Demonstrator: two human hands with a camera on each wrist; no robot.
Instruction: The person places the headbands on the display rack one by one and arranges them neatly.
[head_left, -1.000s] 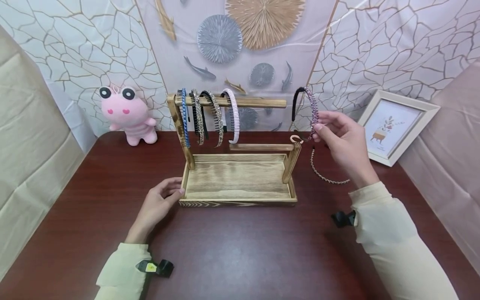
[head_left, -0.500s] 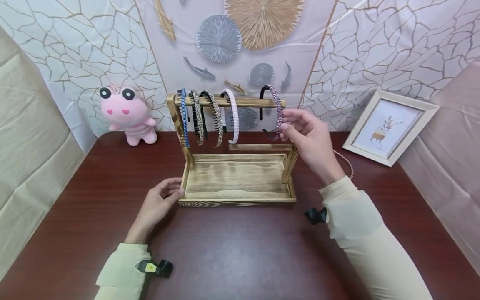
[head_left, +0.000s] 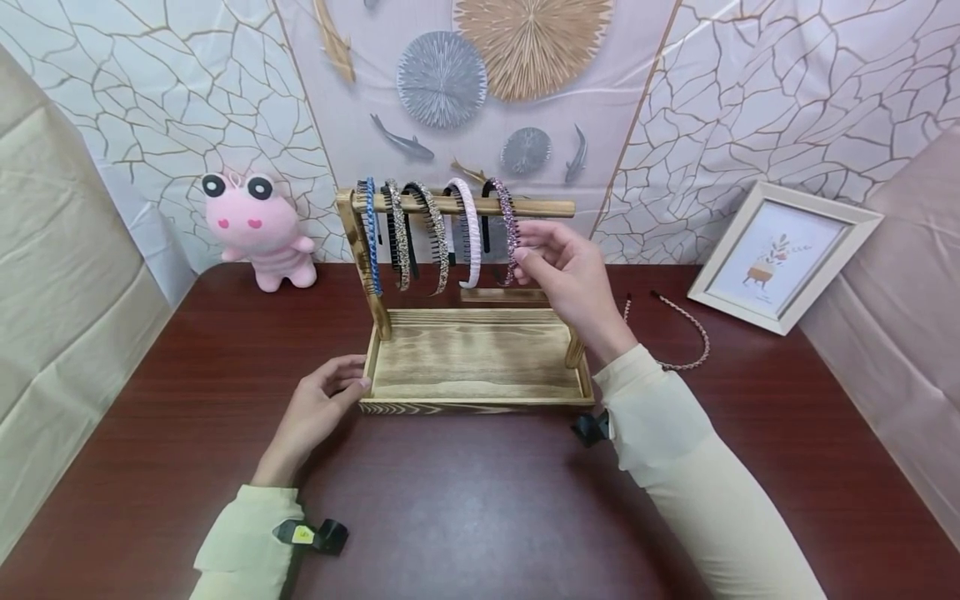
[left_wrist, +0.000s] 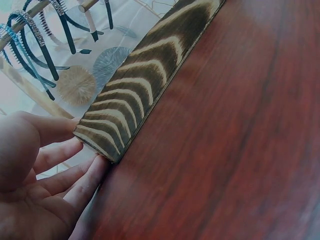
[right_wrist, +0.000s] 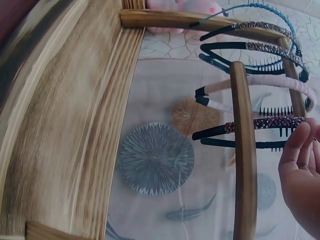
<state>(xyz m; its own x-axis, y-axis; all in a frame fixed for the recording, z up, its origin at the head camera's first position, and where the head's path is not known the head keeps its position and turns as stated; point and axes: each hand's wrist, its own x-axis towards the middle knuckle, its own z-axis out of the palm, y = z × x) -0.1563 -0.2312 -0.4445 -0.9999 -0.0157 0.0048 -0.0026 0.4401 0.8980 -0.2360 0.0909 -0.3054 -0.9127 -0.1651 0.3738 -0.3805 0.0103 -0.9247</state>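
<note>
My right hand (head_left: pixel 573 275) pinches a purple sparkly headband (head_left: pixel 507 225) between thumb and fingers. The headband sits over the upper rod (head_left: pixel 543 208) of a wooden stand, just right of a pale pink headband (head_left: pixel 470 233). In the right wrist view its dark ends (right_wrist: pixel 210 132) reach past the lower rod (right_wrist: pixel 245 165). Farther left on the upper rod hang two glittery headbands (head_left: pixel 433 229) and a blue one (head_left: pixel 371 242). My left hand (head_left: pixel 326 408) rests against the left end of the stand's tray (head_left: pixel 480 406), fingers fairly straight and thumb at the rim, as the left wrist view shows.
A thin braided headband (head_left: pixel 701 337) lies on the dark red table (head_left: pixel 465 500) right of the stand, partly behind my right hand. A framed picture (head_left: pixel 783 258) leans at the back right. A pink plush toy (head_left: pixel 258 233) sits at the back left.
My right hand has moved left, bringing the purple headband from beyond the rod's free end along it to beside the pale pink headband. My left hand has stayed at the tray.
</note>
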